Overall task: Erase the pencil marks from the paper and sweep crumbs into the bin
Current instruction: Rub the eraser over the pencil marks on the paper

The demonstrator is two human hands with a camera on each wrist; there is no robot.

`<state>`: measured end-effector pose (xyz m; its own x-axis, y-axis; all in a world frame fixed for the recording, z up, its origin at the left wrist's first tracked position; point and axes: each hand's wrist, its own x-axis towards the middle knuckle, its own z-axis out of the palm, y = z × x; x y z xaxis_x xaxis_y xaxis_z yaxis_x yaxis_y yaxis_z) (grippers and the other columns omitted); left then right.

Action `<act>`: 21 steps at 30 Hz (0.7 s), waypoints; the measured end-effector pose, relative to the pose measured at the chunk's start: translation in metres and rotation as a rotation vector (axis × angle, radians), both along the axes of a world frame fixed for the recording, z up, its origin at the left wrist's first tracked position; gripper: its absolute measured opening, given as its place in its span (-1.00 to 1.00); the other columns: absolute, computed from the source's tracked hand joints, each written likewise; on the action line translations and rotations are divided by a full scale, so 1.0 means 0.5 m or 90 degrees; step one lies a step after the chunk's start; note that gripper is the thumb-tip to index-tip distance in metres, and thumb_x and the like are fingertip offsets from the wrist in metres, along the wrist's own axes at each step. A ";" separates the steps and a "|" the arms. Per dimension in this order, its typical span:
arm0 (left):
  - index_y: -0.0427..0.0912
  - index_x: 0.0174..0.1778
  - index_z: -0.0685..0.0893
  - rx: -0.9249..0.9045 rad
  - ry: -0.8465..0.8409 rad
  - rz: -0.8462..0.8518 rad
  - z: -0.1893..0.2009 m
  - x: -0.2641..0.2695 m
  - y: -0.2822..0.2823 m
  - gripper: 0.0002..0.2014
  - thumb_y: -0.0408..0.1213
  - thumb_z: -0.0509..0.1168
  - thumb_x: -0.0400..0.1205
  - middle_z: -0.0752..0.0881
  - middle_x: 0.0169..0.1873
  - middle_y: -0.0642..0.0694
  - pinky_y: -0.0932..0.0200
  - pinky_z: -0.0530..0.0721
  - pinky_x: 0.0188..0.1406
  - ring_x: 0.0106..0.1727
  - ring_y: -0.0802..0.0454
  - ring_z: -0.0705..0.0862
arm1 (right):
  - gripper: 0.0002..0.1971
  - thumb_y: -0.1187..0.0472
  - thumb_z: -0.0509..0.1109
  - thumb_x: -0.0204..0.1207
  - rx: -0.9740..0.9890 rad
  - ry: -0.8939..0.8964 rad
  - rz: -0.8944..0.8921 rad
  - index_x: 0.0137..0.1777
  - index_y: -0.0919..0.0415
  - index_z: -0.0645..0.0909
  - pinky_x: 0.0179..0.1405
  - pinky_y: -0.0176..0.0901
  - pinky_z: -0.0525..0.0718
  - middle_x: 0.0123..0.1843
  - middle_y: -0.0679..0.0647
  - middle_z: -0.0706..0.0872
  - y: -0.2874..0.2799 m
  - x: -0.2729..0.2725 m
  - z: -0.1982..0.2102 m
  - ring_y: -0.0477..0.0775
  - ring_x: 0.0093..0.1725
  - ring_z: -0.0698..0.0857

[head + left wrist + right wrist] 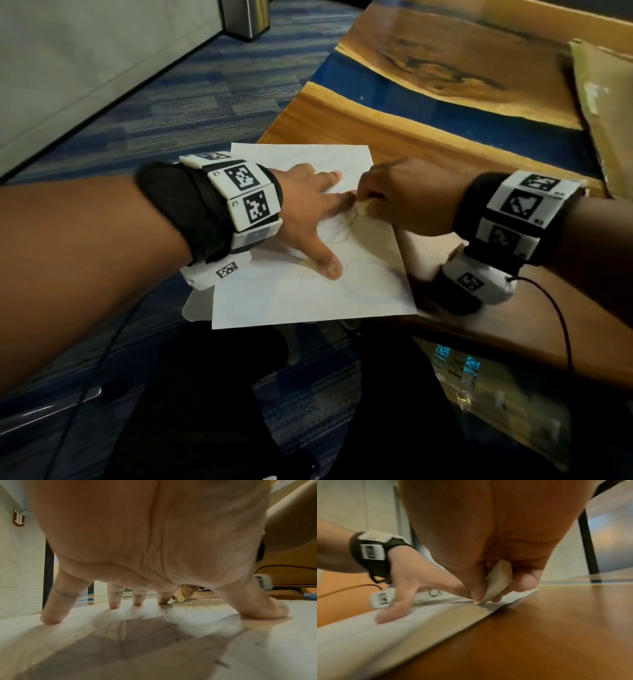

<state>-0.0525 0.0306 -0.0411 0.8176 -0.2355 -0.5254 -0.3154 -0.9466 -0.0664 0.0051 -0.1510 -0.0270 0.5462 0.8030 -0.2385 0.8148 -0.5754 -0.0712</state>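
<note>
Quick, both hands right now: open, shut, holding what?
Left hand: open, fingers spread, pressing the paper flat.
Right hand: pinching the eraser against the paper.

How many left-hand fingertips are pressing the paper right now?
5: the left hand spreads on the paper; little finger far left, three middle fingertips ahead, thumb at right. The eraser sits beyond, untouched by them.

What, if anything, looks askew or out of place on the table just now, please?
The white sheet of paper lies skewed, its near left corner hanging past the edge of the wood and blue resin table. The left hand presses it flat while the right hand rubs with a cream eraser. Dark crumbs dot the sheet.
</note>
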 end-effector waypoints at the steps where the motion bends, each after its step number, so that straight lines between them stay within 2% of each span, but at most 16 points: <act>1: 0.28 0.73 -0.20 -0.010 0.002 0.000 0.000 0.001 0.001 0.26 0.70 0.21 0.19 -0.24 0.77 -0.03 -0.46 0.20 0.59 0.75 -0.26 -0.11 | -0.79 0.11 0.27 0.68 0.002 0.018 0.019 0.26 0.03 0.62 -0.05 -0.19 0.50 0.10 -0.05 0.66 0.003 -0.013 -0.003 -0.05 -0.04 0.59; 3: 0.31 0.72 -0.21 -0.029 0.002 0.005 -0.001 0.002 0.005 0.27 0.70 0.25 0.18 -0.24 0.77 -0.03 -0.46 0.16 0.60 0.75 -0.25 -0.13 | -0.82 0.07 0.28 0.68 0.005 0.091 0.091 0.21 -0.03 0.64 -0.13 -0.28 0.43 0.03 -0.15 0.58 0.010 -0.055 -0.006 -0.22 -0.16 0.51; 4: 0.31 0.73 -0.22 -0.030 0.001 0.006 -0.001 0.002 0.006 0.28 0.69 0.25 0.19 -0.25 0.77 -0.02 -0.44 0.15 0.59 0.75 -0.24 -0.14 | -0.83 0.06 0.29 0.68 -0.005 0.107 0.111 0.19 -0.04 0.64 -0.12 -0.27 0.43 0.01 -0.16 0.57 0.011 -0.061 -0.006 -0.23 -0.18 0.50; 5: 0.30 0.74 -0.21 -0.026 -0.001 0.004 -0.001 0.002 0.004 0.26 0.68 0.26 0.20 -0.24 0.77 -0.02 -0.42 0.16 0.59 0.75 -0.24 -0.14 | -0.82 0.07 0.29 0.68 -0.008 0.089 0.109 0.20 -0.03 0.64 -0.08 -0.24 0.45 0.03 -0.14 0.60 0.012 -0.051 -0.002 -0.21 -0.16 0.51; 7: 0.27 0.74 -0.17 -0.011 -0.005 -0.002 -0.001 0.001 0.001 0.24 0.68 0.23 0.23 -0.23 0.77 -0.02 -0.43 0.20 0.57 0.75 -0.24 -0.12 | -0.78 0.11 0.28 0.68 -0.003 0.022 0.030 0.26 0.02 0.63 0.01 -0.14 0.51 0.11 -0.05 0.66 0.008 -0.010 0.003 -0.03 -0.04 0.58; 9: 0.27 0.74 -0.17 -0.011 -0.001 0.005 -0.001 0.001 0.002 0.25 0.70 0.21 0.20 -0.24 0.77 0.00 -0.44 0.20 0.57 0.75 -0.23 -0.13 | -0.79 0.12 0.26 0.68 -0.008 -0.007 0.001 0.25 0.02 0.61 0.02 -0.13 0.54 0.08 -0.06 0.64 0.004 0.003 0.001 0.04 0.03 0.61; 12: 0.31 0.72 -0.18 -0.039 0.004 0.012 -0.001 0.001 0.006 0.28 0.69 0.26 0.16 -0.24 0.77 -0.01 -0.43 0.17 0.58 0.75 -0.23 -0.15 | -0.89 0.08 0.27 0.69 -0.009 0.083 0.084 0.14 -0.10 0.58 -0.13 -0.42 0.41 -0.05 -0.26 0.52 0.016 -0.056 0.001 -0.24 -0.14 0.51; 14: 0.31 0.73 -0.18 -0.042 0.000 0.006 -0.001 0.000 0.005 0.27 0.69 0.25 0.16 -0.23 0.77 -0.01 -0.43 0.18 0.57 0.75 -0.23 -0.13 | -0.85 0.08 0.27 0.69 -0.009 0.085 0.097 0.16 -0.03 0.63 -0.11 -0.31 0.47 -0.02 -0.17 0.58 0.017 -0.057 0.004 -0.20 -0.13 0.54; 16: 0.28 0.73 -0.19 -0.037 -0.010 0.008 -0.004 -0.003 0.005 0.27 0.70 0.21 0.17 -0.23 0.77 -0.02 -0.43 0.20 0.60 0.75 -0.23 -0.12 | -0.80 0.10 0.26 0.69 -0.011 0.029 0.020 0.23 0.04 0.63 0.00 -0.14 0.52 0.07 -0.06 0.65 0.008 -0.016 0.006 0.01 -0.01 0.61; 17: 0.25 0.74 -0.21 -0.037 -0.011 0.020 -0.005 -0.007 0.006 0.29 0.71 0.20 0.17 -0.25 0.77 -0.02 -0.43 0.19 0.62 0.76 -0.21 -0.13 | -0.80 0.10 0.26 0.70 -0.019 0.013 -0.021 0.24 0.04 0.63 0.02 -0.09 0.54 0.09 -0.02 0.67 0.003 0.002 0.009 0.06 0.02 0.60; 21: 0.21 0.75 -0.23 -0.050 -0.007 0.046 -0.007 -0.024 0.027 0.31 0.69 0.23 0.19 -0.29 0.76 0.03 -0.38 0.13 0.66 0.77 -0.09 -0.20 | -0.81 0.10 0.26 0.70 -0.042 0.014 -0.054 0.23 0.04 0.63 0.04 -0.09 0.57 0.08 0.01 0.68 -0.007 0.019 0.008 0.05 0.01 0.59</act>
<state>-0.0646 0.0443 -0.0445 0.8394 -0.2161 -0.4988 -0.2462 -0.9692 0.0056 0.0145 -0.1545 -0.0231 0.6049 0.7368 -0.3022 0.7620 -0.6457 -0.0489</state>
